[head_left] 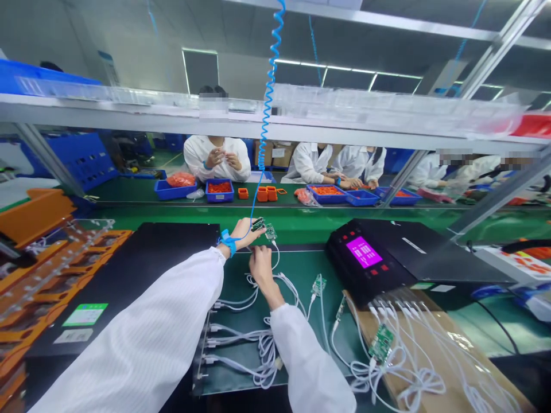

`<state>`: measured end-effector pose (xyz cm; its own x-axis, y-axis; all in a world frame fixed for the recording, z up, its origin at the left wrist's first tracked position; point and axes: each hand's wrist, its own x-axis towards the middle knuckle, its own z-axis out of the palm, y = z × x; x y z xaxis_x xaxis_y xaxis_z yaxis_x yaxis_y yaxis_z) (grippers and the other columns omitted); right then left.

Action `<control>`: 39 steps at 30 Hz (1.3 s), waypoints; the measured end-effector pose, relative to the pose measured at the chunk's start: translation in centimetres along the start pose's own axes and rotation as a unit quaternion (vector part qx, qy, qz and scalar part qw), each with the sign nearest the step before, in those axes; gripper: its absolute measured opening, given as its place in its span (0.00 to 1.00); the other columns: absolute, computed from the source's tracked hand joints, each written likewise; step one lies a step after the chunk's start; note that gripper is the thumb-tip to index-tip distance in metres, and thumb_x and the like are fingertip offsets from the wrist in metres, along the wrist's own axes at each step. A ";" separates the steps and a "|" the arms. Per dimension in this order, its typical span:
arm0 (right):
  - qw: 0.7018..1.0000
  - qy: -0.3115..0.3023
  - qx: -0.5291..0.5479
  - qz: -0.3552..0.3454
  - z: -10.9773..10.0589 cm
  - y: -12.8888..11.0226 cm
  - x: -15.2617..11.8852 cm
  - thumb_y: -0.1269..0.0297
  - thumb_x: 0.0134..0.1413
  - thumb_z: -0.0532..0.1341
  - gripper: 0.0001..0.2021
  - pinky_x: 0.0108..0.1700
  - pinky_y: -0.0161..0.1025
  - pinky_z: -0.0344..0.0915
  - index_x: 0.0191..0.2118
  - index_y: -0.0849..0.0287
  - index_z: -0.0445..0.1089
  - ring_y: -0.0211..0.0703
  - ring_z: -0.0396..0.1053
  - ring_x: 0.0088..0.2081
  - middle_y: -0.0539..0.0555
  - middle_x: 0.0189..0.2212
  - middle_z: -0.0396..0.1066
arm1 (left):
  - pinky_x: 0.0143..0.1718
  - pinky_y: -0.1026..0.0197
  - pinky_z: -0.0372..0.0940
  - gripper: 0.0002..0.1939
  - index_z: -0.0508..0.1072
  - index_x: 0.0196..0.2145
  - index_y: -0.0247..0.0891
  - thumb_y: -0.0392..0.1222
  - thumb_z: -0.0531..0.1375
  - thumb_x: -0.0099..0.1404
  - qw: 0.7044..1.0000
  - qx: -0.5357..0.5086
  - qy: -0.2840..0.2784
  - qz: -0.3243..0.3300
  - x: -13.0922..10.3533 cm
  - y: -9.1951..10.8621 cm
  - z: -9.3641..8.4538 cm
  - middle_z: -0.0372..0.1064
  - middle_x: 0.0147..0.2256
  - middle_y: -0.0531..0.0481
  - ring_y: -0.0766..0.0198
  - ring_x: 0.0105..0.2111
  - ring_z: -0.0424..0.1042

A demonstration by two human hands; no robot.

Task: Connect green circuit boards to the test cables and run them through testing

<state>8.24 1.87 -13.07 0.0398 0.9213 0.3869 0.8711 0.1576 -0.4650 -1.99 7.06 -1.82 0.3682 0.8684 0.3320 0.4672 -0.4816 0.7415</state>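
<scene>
My left hand (241,233), with a blue wrist strap (228,243) at its cuff, is closed around small green circuit boards (270,232) above the bench. A white cable hangs from the board on the right. Just below, my right hand (260,265) has its fingers pinched together near the left hand; what they hold, if anything, is hidden. More circuit boards on white cables lie to the right: one (319,285) on the green mat, one (341,308) upright beside it, and one (381,343) over the brown board. Bundled white cables (267,350) lie under my right forearm.
A black device with a magenta screen (364,252) stands right, a black box (142,269) left, beside orange racks (55,287). A blue coiled cord (266,103) hangs centrally. Behind, people in white coats work by blue bins (219,196). A metal shelf (301,127) crosses above.
</scene>
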 end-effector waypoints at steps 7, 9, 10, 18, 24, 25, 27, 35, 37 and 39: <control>0.962 0.110 0.249 0.039 -1.8 0.0 -3.3 0.71 0.64 0.47 0.10 0.51 0.48 0.68 0.45 0.57 0.63 0.50 0.73 0.45 0.62 0.44 0.72 | 0.32 0.62 0.59 0.17 0.79 0.35 0.33 0.52 0.66 0.61 0.999 -0.028 -0.003 0.036 0.0 0.6 0.2 0.74 0.28 0.52 0.64 0.30 0.68; 0.960 0.092 0.261 0.035 -1.9 -0.2 -3.3 0.68 0.66 0.47 0.09 0.46 0.45 0.70 0.44 0.55 0.62 0.48 0.75 0.40 0.58 0.39 0.75 | 0.35 0.62 0.61 0.18 0.79 0.36 0.33 0.53 0.66 0.60 0.998 -0.038 -0.012 0.057 -0.1 0.6 0.3 0.75 0.30 0.52 0.63 0.32 0.70; 0.957 0.085 0.275 0.033 -2.0 -0.4 -3.4 0.67 0.68 0.47 0.09 0.45 0.44 0.70 0.44 0.55 0.62 0.48 0.76 0.40 0.57 0.38 0.76 | 0.35 0.62 0.61 0.18 0.79 0.36 0.33 0.54 0.67 0.60 0.997 -0.037 -0.020 0.065 -0.1 0.7 0.3 0.75 0.30 0.51 0.63 0.32 0.70; 0.855 0.204 0.466 0.100 -2.6 -1.3 -4.5 0.52 0.70 0.57 0.18 0.46 0.42 0.74 0.57 0.57 0.66 0.46 0.81 0.39 0.58 0.45 0.78 | 0.33 0.63 0.61 0.13 0.78 0.32 0.33 0.48 0.66 0.61 0.990 -0.009 -0.094 0.104 -0.6 0.7 0.2 0.74 0.29 0.52 0.64 0.31 0.70; 0.837 0.228 0.481 0.124 -2.7 -1.2 -4.7 0.50 0.67 0.60 0.17 0.41 0.40 0.75 0.49 0.58 0.70 0.43 0.79 0.33 0.55 0.39 0.77 | 0.34 0.65 0.63 0.08 0.79 0.34 0.33 0.41 0.65 0.61 0.984 0.000 -0.121 0.131 -1.0 0.9 0.8 0.77 0.31 0.51 0.64 0.32 0.73; 0.839 0.234 0.475 0.124 -2.9 -1.2 -4.7 0.49 0.67 0.60 0.17 0.41 0.40 0.75 0.48 0.58 0.71 0.43 0.79 0.33 0.56 0.39 0.78 | 0.35 0.64 0.64 0.08 0.80 0.34 0.33 0.41 0.65 0.61 0.984 -0.001 -0.122 0.132 -1.0 0.9 0.8 0.78 0.31 0.51 0.63 0.32 0.74; 0.845 0.246 0.459 0.118 -3.5 -1.0 -4.5 0.49 0.67 0.61 0.17 0.43 0.41 0.75 0.46 0.59 0.73 0.45 0.80 0.36 0.56 0.39 0.79 | 0.35 0.64 0.64 0.08 0.80 0.34 0.33 0.41 0.65 0.61 0.984 -0.002 -0.118 0.134 -1.0 0.9 0.8 0.78 0.32 0.50 0.63 0.33 0.74; 0.848 0.259 0.451 0.104 -5.2 -0.6 -4.0 0.51 0.66 0.62 0.17 0.44 0.42 0.74 0.47 0.60 0.78 0.46 0.80 0.36 0.57 0.39 0.80 | 0.32 0.65 0.62 0.09 0.78 0.32 0.33 0.43 0.65 0.62 0.982 0.029 -0.107 0.150 -1.0 0.9 0.7 0.76 0.29 0.51 0.65 0.30 0.72; 0.855 0.269 0.433 0.098 -5.3 -0.5 -3.9 0.50 0.66 0.62 0.17 0.44 0.43 0.74 0.45 0.59 0.79 0.45 0.79 0.36 0.57 0.39 0.80 | 0.32 0.65 0.62 0.06 0.77 0.31 0.33 0.40 0.65 0.61 0.980 0.044 -0.104 0.162 -1.0 0.9 0.7 0.75 0.28 0.52 0.65 0.29 0.71; 0.861 0.276 0.417 0.090 -5.3 -0.5 -3.8 0.50 0.66 0.62 0.17 0.44 0.43 0.74 0.44 0.59 0.79 0.45 0.78 0.36 0.57 0.39 0.80 | 0.33 0.65 0.62 0.03 0.77 0.31 0.33 0.36 0.65 0.60 0.978 0.056 -0.103 0.175 -0.9 0.8 0.8 0.75 0.29 0.52 0.65 0.30 0.71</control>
<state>10.30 -3.64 -10.08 0.5656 0.6838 0.4610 0.1816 0.4419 -0.8785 -1.34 5.75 -1.98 0.6694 0.6122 0.4209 0.3651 -0.7645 0.5313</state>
